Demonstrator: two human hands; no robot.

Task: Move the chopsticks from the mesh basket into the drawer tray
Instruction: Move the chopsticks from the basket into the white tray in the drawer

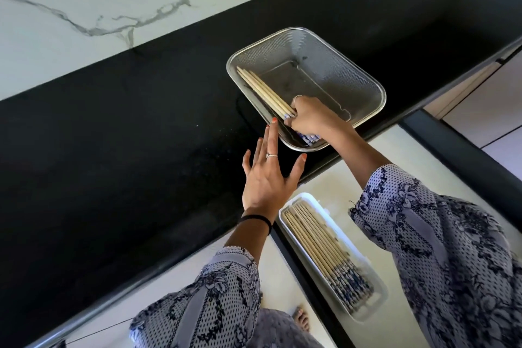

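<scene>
A rectangular steel mesh basket [333, 65] with rounded corners sits on the glossy black table [127, 135], close to its front edge. Inside it, along the left wall, lies a small bundle of pale wooden chopsticks [262, 87] with blue-and-white patterned handles, their plain tips pointing toward the far left corner of the basket. The person's right hand [308, 118] reaches down into the basket and is clenched around the patterned handle ends of that bundle; a few handle tips poke out below the fist near the basket's near corner. The rest of the basket floor is bare.

The left hand [268, 175] is spread flat with fingers apart and grips nothing, palm down over the black table just beside the basket's near left side; its longest fingertip sits right at the basket rim, though I cannot tell whether it touches. It wears a ring, and a dark band circles the wrist.

Below the table edge an open drawer [418, 155] with a pale floor shows. In it lies a long white plastic drawer tray [381, 291], holding a row of matching chopsticks laid side by side, patterned ends toward the person. Both arms wear loose floral-print sleeves [440, 248].
</scene>
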